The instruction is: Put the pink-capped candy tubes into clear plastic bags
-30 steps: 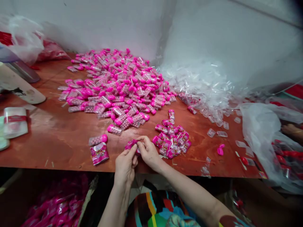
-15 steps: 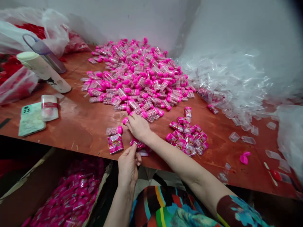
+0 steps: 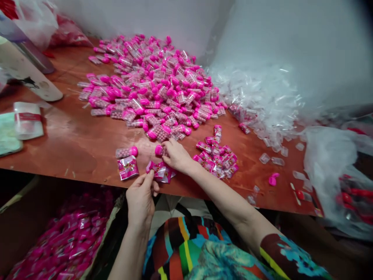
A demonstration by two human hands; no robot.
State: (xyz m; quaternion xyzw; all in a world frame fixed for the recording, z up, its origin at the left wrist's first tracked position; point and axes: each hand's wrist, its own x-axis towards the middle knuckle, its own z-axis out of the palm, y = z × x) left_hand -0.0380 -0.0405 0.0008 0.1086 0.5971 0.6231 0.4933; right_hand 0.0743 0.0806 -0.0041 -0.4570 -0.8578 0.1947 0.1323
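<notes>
My right hand (image 3: 177, 156) is closed on a small clear bottle (image 3: 159, 150) of pink balls with a pink cap, just above the tabletop. Nearer the table's front edge, my left hand (image 3: 141, 194) pinches a pink printed plastic sleeve (image 3: 150, 166). Beside it lie more flat printed sleeves (image 3: 166, 175), partly under my right wrist. Left of my hands, one capped bottle (image 3: 126, 151) rests behind a pink printed sleeve stack (image 3: 127, 168). Beyond my right hand spreads a big heap of pink-capped bottles (image 3: 157, 85).
Sleeved bottles (image 3: 217, 157) form a small pile right of my forearm. Clear empty containers (image 3: 259, 97) heap up at the back right, near a plastic bag (image 3: 320, 155). A tumbler (image 3: 40, 83) and a phone (image 3: 10, 134) are at left. An open box (image 3: 67, 233) of pink packets stands below the edge.
My right hand has drawn a bottle back from the heap's front toward my left hand. The left hand has raised one sleeve slightly. The whole view has shifted to the right.
</notes>
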